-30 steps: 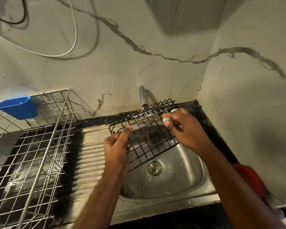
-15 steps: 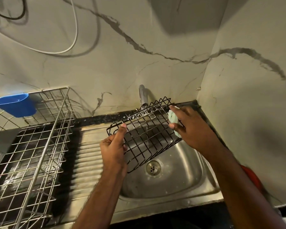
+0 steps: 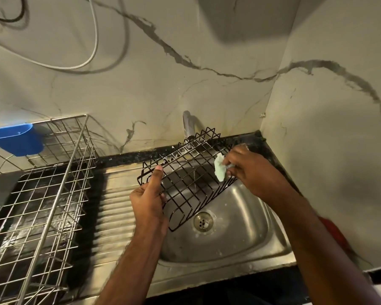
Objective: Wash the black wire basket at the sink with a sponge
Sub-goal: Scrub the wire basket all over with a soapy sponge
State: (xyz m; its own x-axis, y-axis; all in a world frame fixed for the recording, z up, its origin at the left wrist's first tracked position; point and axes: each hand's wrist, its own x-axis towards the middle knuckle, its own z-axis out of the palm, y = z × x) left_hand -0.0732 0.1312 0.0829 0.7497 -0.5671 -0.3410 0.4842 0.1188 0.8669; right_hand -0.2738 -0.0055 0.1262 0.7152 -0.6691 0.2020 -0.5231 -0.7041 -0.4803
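Black wire basket tilted over the sink, long axis running from the left hand gripping its near-left edge up toward the tap. Right hand pinches the pale sponge, seemingly touching the right rim; open basin below.

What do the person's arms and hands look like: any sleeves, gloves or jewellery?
Both forearms are bare as far as the frame shows: no sleeves visible. The left hand and right hand wear no gloves. I see no rings, watch or bracelet.
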